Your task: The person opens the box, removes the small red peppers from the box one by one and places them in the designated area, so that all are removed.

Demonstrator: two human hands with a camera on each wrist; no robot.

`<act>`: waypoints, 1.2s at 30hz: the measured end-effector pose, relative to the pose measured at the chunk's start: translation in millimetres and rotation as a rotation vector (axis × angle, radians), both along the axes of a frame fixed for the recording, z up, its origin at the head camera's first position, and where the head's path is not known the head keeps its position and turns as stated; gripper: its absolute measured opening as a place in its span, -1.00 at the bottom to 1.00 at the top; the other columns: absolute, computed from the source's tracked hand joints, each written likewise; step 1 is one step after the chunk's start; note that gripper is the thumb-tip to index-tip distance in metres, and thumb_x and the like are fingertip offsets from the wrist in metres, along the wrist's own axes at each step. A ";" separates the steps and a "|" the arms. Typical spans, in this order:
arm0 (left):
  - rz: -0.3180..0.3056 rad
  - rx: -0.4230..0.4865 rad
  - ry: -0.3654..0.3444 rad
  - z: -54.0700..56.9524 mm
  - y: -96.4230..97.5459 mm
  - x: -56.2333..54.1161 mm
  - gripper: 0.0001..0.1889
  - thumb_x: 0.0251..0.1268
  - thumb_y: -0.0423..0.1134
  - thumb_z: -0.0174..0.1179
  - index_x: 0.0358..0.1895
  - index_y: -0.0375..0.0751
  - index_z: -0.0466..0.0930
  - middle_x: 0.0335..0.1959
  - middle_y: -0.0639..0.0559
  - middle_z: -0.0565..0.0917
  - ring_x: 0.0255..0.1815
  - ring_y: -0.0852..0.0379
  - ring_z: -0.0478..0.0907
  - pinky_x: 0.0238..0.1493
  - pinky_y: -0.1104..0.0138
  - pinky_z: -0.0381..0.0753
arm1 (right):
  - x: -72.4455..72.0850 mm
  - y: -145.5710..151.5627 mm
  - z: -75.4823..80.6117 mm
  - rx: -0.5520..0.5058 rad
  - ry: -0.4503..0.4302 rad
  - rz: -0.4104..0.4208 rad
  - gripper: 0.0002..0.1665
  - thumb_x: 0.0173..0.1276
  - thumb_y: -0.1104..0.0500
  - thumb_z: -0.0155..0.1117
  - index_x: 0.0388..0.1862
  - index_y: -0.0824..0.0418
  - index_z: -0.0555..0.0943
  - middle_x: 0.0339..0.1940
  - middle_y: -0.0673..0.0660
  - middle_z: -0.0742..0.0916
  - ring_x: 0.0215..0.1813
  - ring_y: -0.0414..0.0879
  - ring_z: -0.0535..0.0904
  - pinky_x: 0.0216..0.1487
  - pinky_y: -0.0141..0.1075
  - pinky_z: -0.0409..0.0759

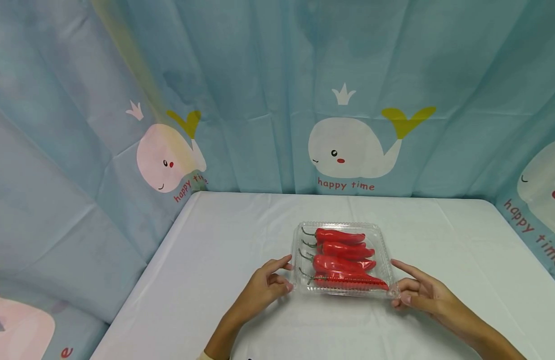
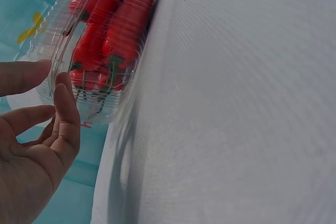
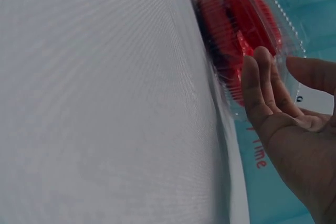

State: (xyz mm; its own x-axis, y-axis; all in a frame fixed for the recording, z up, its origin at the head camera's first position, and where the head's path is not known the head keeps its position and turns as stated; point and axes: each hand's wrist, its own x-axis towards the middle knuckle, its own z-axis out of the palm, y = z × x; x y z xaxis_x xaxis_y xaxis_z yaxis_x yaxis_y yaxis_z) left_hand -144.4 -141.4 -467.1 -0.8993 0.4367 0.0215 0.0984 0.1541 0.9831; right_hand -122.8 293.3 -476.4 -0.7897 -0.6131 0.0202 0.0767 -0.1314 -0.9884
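- Keeping the clear box [image 1: 336,225] of red peppers [image 1: 342,249] level on the bench [image 1: 448,240] seems wise;
- left hand [image 1: 261,287] pinches its left rim; right hand [image 1: 430,295] is at its near right corner, grip unclear;
- light, even pressure should suit thin plastic

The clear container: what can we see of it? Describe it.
The clear container looks like thin plastic, rectangular, with ribbed sides, rounded corners and a crinkled rim. It seems closed over red peppers. It appears to sit on the white table. The left hand seems to pinch its left rim; the right hand is at its near right corner, grip unclear.
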 end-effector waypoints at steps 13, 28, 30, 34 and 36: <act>0.006 -0.003 0.007 -1.6 0.9 -1.5 -0.29 0.42 -0.43 0.23 0.62 -0.29 0.29 0.29 -0.21 0.52 -0.08 0.07 0.73 -0.01 0.40 0.68 | -0.2 -0.5 2.6 0.034 -0.011 -0.010 -0.24 0.70 0.41 -0.15 0.75 0.01 0.07 0.12 0.24 0.74 0.13 0.10 0.76 0.25 -0.20 0.69; 0.018 -0.014 -0.011 -4.0 1.9 -1.9 -0.28 0.42 -0.42 0.25 0.63 -0.25 0.29 0.31 -0.19 0.51 -0.09 0.12 0.72 -0.02 0.41 0.67 | -1.0 -0.9 -1.8 -0.039 0.002 0.011 -0.22 0.67 0.47 -0.17 0.75 0.02 0.11 0.10 0.18 0.75 0.12 0.04 0.77 0.25 -0.18 0.69; 0.019 -0.014 -0.011 -3.7 2.0 -1.6 -0.29 0.43 -0.42 0.25 0.63 -0.25 0.29 0.31 -0.19 0.51 -0.09 0.11 0.72 -0.02 0.41 0.67 | -1.2 -1.4 -2.2 -0.044 0.007 0.011 -0.21 0.66 0.48 -0.16 0.76 0.05 0.10 0.10 0.17 0.75 0.12 0.04 0.77 0.25 -0.18 0.69; 0.018 -0.011 -0.014 -3.1 2.3 -1.6 -0.28 0.43 -0.42 0.25 0.63 -0.25 0.29 0.30 -0.18 0.51 -0.08 0.09 0.72 -0.02 0.40 0.68 | -1.4 -1.5 -1.8 -0.047 0.002 0.012 -0.21 0.66 0.48 -0.16 0.75 0.04 0.10 0.10 0.20 0.75 0.12 0.02 0.77 0.25 -0.19 0.69; 0.020 -0.010 -0.015 -3.3 2.6 -2.1 -0.28 0.42 -0.43 0.25 0.63 -0.25 0.29 0.30 -0.18 0.51 -0.07 0.09 0.72 -0.02 0.40 0.68 | -1.5 -1.2 -0.9 -0.046 -0.003 0.015 -0.21 0.66 0.48 -0.16 0.76 0.03 0.10 0.10 0.22 0.75 0.12 0.02 0.77 0.25 -0.19 0.69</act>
State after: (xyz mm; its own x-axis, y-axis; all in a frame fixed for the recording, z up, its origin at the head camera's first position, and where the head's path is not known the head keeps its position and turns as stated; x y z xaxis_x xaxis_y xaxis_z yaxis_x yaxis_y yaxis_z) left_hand -146.5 -138.9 -470.4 -0.9082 0.4185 0.0032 0.0800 0.1661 0.9829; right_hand -124.2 292.1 -477.3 -0.7807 -0.6232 0.0465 0.0817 -0.1755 -0.9811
